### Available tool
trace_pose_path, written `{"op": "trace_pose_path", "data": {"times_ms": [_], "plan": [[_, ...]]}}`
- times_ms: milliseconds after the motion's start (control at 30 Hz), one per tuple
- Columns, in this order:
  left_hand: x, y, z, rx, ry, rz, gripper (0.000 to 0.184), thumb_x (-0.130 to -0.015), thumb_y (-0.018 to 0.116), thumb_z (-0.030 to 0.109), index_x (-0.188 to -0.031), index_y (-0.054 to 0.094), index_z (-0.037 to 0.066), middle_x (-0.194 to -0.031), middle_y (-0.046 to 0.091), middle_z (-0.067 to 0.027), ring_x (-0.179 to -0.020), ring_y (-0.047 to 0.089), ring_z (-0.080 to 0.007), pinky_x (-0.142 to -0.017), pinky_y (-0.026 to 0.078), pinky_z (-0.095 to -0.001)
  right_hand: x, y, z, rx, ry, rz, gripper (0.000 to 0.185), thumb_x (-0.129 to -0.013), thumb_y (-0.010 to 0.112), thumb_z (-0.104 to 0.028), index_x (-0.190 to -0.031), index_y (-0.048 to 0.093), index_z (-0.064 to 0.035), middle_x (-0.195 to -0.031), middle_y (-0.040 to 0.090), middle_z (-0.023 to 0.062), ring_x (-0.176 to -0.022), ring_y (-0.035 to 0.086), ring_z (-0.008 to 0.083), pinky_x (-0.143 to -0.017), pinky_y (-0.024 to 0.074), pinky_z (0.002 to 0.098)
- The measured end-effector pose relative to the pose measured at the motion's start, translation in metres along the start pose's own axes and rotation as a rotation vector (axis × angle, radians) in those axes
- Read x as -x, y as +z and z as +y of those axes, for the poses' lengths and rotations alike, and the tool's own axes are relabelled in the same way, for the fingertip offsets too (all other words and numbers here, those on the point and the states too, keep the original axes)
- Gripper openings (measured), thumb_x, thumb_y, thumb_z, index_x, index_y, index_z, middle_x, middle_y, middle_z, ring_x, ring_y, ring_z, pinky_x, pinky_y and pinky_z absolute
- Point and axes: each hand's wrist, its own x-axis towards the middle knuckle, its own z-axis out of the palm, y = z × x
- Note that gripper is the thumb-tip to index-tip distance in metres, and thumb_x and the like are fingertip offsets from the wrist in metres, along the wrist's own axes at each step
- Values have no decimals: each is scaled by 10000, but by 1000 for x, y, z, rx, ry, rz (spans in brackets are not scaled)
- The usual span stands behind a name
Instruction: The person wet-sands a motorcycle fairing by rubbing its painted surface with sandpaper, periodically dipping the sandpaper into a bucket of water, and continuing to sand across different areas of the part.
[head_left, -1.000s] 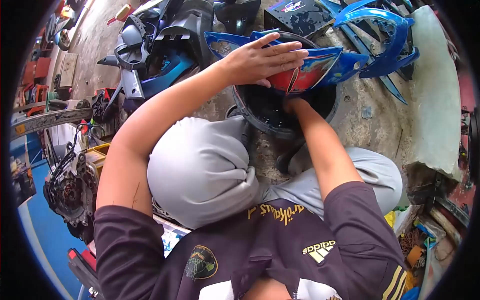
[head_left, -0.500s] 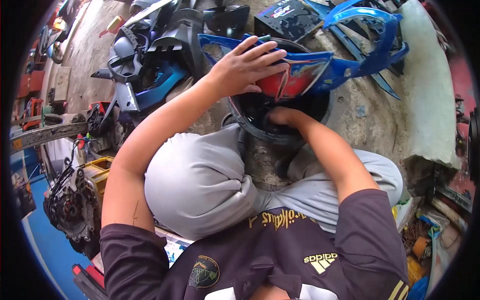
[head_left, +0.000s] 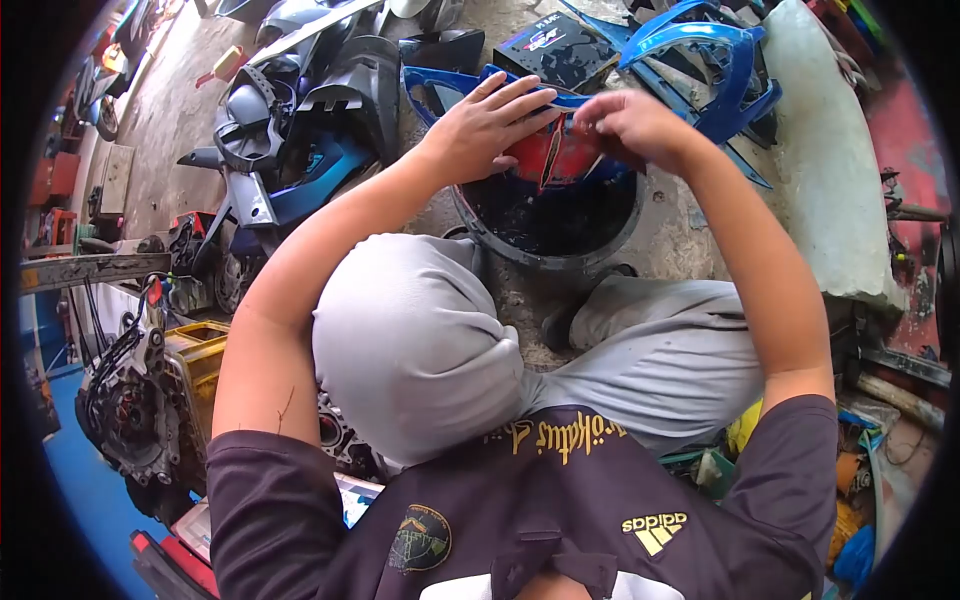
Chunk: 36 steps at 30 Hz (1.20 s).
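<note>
Left hand (head_left: 490, 130) lies on the blue-and-red panel (head_left: 528, 168), fingers spread, grasping nothing that I can see. Right hand (head_left: 640, 128), fingers half-curled, is at the panel's 3 o'clock side; I cannot tell whether it holds anything. I record the panel at 12 o'clock, above the black bucket (head_left: 550, 260); pale slab (head_left: 830, 160) at 2 o'clock.

Left hand (head_left: 482, 130) and perhaps right hand (head_left: 645, 128) touch a red-blue panel (head_left: 572, 156).
</note>
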Motion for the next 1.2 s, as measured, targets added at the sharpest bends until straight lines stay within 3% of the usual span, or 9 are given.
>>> {"op": "trace_pose_path", "data": {"times_ms": [100, 133, 233, 433, 467, 600, 700, 867, 1200], "plan": [[1, -1, 3, 11, -2, -4, 1079, -789, 958, 314, -1726, 432, 216, -1793, 386, -51, -1687, 304, -299, -1396, 241, -557, -19, -15, -14, 385, -277, 158, 413, -896, 520, 100, -1196, 794, 28, -1097, 833, 184, -1018, 793, 279, -941, 623, 405], [1, -2, 3, 15, -3, -6, 1067, -796, 954, 313, -1724, 437, 217, -1792, 388, -51, -1687, 304, -297, -1397, 239, -555, -19, -18, -18, 474, -263, 160, 361, -1007, 450, 86, -1247, 720, 82, -1137, 810, 160, -1083, 779, 230, -1005, 614, 357], [0, -7, 1, 3, -7, -21, 1031, -818, 942, 321, -1718, 450, 220, -1791, 390, -53, -1688, 303, -291, -1401, 231, -551, -15, -15, -18, 533, -272, 132, 368, -997, 452, 91, -1243, 724, 81, -1137, 810, 170, -1084, 780, 237, -1024, 607, 366], [-3, 5, 3, 18, -49, 18, 1007, -835, 929, 355, -1714, 456, 223, -1783, 401, -55, -1684, 310, -292, -1397, 224, -564, 1, -3, 36, 519, -59, -69, 335, -858, 468, 102, -1075, 711, 23, -1045, 808, 148, -927, 768, 252, -781, 606, 384], [-3, 8, 3, 24, -57, 27, 1003, -836, 928, 363, -1711, 460, 223, -1778, 407, -55, -1681, 315, -294, -1394, 227, -567, 7, 3, 39, 428, 58, -61, 277, -859, 515, 81, -1017, 727, 0, -988, 805, 158, -883, 771, 306, -762, 604, 426], [-9, 6, 2, 73, -76, 114, 964, -840, 916, 407, -1686, 486, 236, -1736, 455, -50, -1651, 359, -294, -1380, 241, -564, 7, 30, 72, 1219, -67, -198, 111, -895, 765, -121, -1002, 775, -97, -975, 775, 222, -980, 768, 418, -826, 604, 512], [-11, 0, -5, 41, -54, 88, 966, -834, 918, 414, -1683, 491, 242, -1730, 464, -42, -1646, 365, -283, -1382, 224, -560, 12, 69, 92, 1303, 24, -466, 368, -894, 736, -79, -1259, 787, -71, -1236, 804, 211, -1174, 777, 399, -965, 645, 512], [-4, 22, -1, -37, -16, 148, 1013, -756, 921, 512, -1654, 514, 279, -1704, 475, -7, -1627, 380, -248, -1351, 233, -514, -48, 105, 162, 1119, -51, -386, 380, -903, 719, -89, -1272, 795, -34, -1352, 769, 227, -1268, 739, 410, -1041, 617, 497], [-7, 14, -13, -130, 78, 88, 1019, -744, 874, 579, -1653, 519, 287, -1710, 466, 33, -1596, 404, -219, -1318, 276, -499, -182, 165, 270, 1308, -140, -609, 433, -953, 692, -140, -1373, 756, -54, -1351, 775, 217, -1261, 737, 369, -1065, 573, 527]]}}
